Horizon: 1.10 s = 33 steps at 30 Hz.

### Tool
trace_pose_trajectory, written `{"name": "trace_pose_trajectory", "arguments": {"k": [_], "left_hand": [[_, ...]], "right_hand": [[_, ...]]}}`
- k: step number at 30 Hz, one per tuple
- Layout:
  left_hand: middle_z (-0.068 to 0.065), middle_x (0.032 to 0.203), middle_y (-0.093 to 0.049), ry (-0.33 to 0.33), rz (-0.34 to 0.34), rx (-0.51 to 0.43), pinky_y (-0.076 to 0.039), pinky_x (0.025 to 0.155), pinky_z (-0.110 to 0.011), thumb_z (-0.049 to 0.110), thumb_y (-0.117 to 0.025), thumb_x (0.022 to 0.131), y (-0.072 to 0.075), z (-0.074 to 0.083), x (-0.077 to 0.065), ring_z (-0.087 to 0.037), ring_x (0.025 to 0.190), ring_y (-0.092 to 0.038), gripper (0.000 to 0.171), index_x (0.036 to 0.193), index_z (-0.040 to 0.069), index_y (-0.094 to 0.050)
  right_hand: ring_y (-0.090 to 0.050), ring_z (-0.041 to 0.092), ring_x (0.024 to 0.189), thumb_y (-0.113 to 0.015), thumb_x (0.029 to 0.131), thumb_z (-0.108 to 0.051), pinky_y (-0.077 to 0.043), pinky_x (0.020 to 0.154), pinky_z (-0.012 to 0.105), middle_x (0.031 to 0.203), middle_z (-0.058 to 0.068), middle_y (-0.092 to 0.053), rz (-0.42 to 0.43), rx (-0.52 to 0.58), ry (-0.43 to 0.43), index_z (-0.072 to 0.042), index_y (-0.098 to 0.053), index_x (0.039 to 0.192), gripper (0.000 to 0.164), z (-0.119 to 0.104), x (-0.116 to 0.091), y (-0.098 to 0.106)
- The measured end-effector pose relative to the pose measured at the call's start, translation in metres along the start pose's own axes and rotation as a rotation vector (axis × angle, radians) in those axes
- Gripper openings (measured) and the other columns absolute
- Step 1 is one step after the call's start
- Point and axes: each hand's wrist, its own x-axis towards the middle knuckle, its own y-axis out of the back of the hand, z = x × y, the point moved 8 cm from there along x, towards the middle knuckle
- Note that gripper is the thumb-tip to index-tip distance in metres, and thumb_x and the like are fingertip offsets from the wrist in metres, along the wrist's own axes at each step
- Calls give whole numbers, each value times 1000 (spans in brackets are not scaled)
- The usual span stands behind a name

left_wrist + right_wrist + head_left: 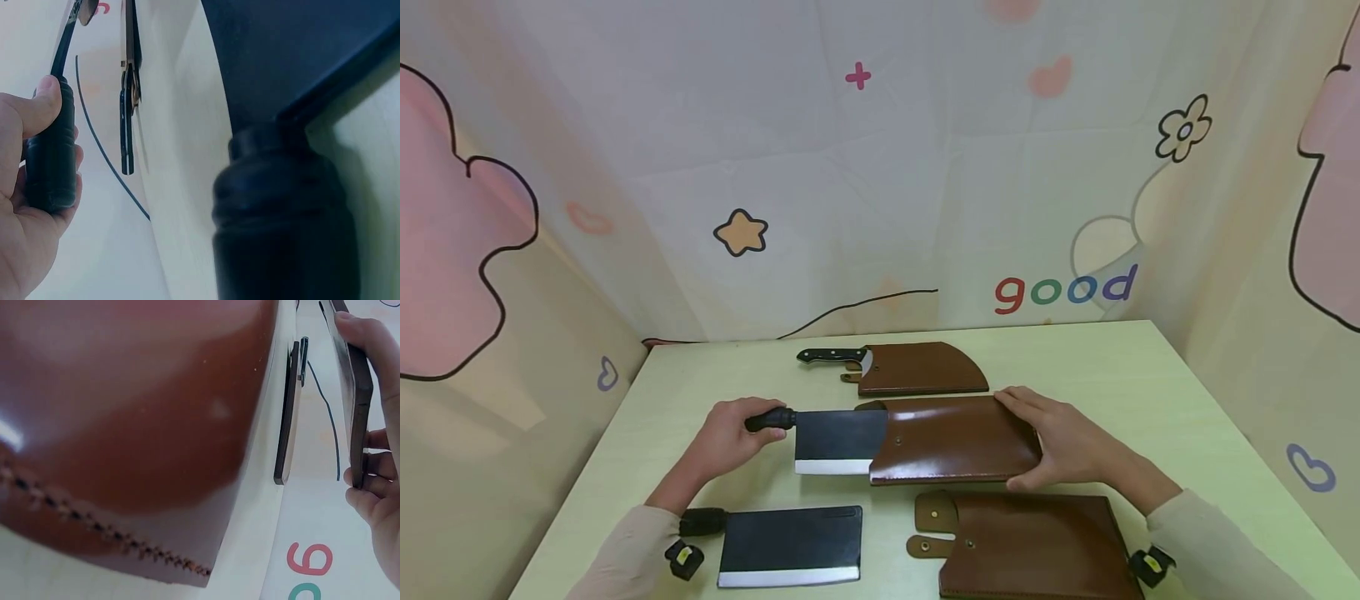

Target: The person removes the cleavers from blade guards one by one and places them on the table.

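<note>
My left hand [727, 437] grips the black handle of a cleaver [841, 435], whose dark blade has a bright lower edge. Part of that blade sits inside a glossy brown leather sheath [962, 442]; the rest shows at the sheath's left opening. At the closed right end, my right hand [1063, 437] holds the sheath between thumb and fingers. Both wrist views show cleaver and sheath held above the table: fingers wrap round the handle [50, 156] in the left one, and pinch the sheath's edge [361, 406] in the right one.
A second cleaver [793, 542] lies bare at the front left of the pale table [1075, 358]. Right of it lies another brown sheath [1037, 542] with two snap straps at its left end. At the back, a black-handled knife [831, 356] sits in a curved brown sheath [925, 368].
</note>
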Motion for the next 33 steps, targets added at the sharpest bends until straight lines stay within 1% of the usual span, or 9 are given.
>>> {"name": "trace_pose_trajectory", "arguments": {"k": [4,10,14,18,22,28,33], "left_hand": [[-10,122,-73,3,4,-7,-55,87,-46,21,-81,89,3,-4,-2,-28,106,-69,42,127,5,-72],[-11,123,-72,33,8,-17,-54,86,-46,20,-80,90,8,-10,-5,-28,106,-68,41,128,6,-72],[-12,124,-72,48,3,-20,-54,86,-45,20,-80,90,9,-12,-6,-27,105,-68,42,128,5,-71],[-12,123,-72,55,-7,-21,-54,85,-44,21,-79,91,9,-13,-6,-26,103,-67,42,129,6,-71],[-12,124,-72,57,-15,-16,-54,86,-44,22,-79,91,8,-15,-7,-26,103,-67,41,129,7,-71],[-11,123,-72,55,3,-34,-54,85,-44,21,-80,90,12,-17,-9,-26,103,-67,41,128,7,-72],[-11,123,-72,61,9,-38,-54,86,-45,20,-80,90,15,-19,-11,-28,105,-67,41,128,6,-72]], "right_hand": [[-58,36,127,-85,62,-73,-54,95,52,151,15,-49,21,3,16,-3,-45,152,121,0,-2,3],[-58,33,127,-90,61,-65,-55,94,50,152,13,-48,11,23,-10,-5,-43,153,119,4,-5,4],[-59,31,124,-91,61,-63,-56,93,48,151,12,-48,14,24,-3,-4,-44,152,119,4,-6,5],[-60,30,124,-92,60,-62,-56,93,48,151,12,-48,15,19,1,-4,-44,152,119,3,-7,6],[-59,33,126,-91,60,-63,-56,94,49,152,14,-48,10,18,-5,-4,-44,153,119,4,-8,6],[-58,35,127,-91,61,-64,-55,94,52,152,15,-47,9,28,-20,-4,-43,153,119,7,-11,9],[-59,34,126,-90,62,-64,-55,94,51,150,14,-48,31,0,2,-4,-45,152,117,10,-14,14]]}}
